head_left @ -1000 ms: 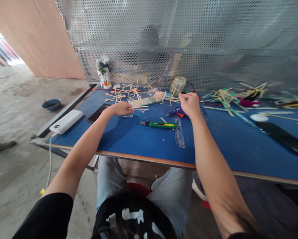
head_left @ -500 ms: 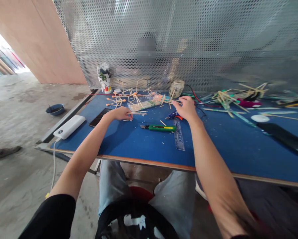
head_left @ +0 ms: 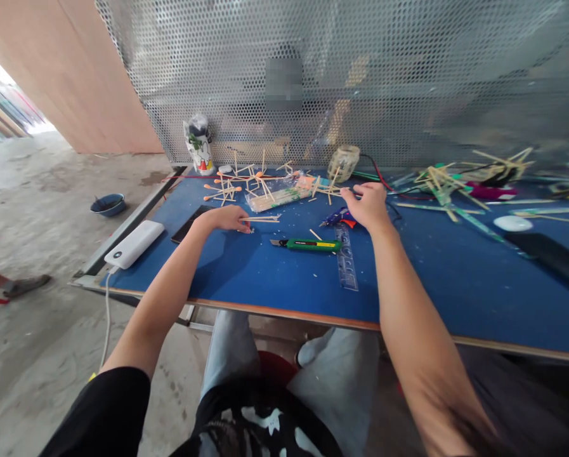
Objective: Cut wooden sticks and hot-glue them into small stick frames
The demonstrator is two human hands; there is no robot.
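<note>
My left hand point(head_left: 231, 219) is closed around a few thin wooden sticks point(head_left: 265, 219), which point right over the blue tabletop. At the back, my right hand point(head_left: 368, 202) pinches the end of a thin stick point(head_left: 336, 193) beside a small stick frame point(head_left: 330, 187); its fingertips partly hide the contact. A clear bag of sticks point(head_left: 279, 197) lies between the hands. Below the right hand are a blue glue gun point(head_left: 339, 216) and a clear ruler point(head_left: 346, 260). A green utility knife point(head_left: 310, 245) with its blade out lies in front.
Stick models with orange ends point(head_left: 223, 189) stand at the back left. A phone point(head_left: 191, 223) and white power bank point(head_left: 134, 244) lie left. Tangled sticks point(head_left: 439, 184) and a black object point(head_left: 548, 257) lie right. Perforated metal sheet point(head_left: 246, 76) rises behind the table.
The view has shifted slightly. The sticks in my left hand now lie closer together. My right hand stays by the stick frame, its fingers still pinched.
</note>
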